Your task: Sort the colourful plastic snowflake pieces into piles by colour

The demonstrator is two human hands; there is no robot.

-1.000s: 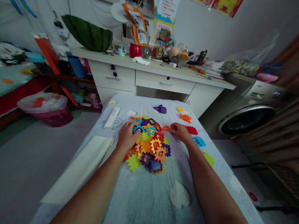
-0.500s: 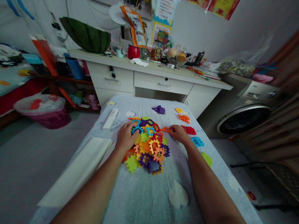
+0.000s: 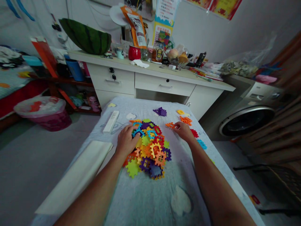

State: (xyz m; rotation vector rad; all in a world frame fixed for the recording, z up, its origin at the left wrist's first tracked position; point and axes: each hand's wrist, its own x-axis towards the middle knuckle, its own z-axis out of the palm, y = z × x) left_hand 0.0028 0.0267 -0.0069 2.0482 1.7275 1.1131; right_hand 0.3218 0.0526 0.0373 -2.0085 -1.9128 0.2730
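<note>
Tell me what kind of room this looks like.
Probably a room in a home: a washing machine at right, a cut watermelon on the desk, colourful plastic pieces on a cloth.

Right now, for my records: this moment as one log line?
left hand: on pile; right hand: holding orange piece; purple pieces: beyond pile

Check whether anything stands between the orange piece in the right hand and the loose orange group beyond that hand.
Only the right hand itself: its fingers grip the orange piece on the side facing the orange group. No other piece shows between them; the pile lies off to the left.
</note>
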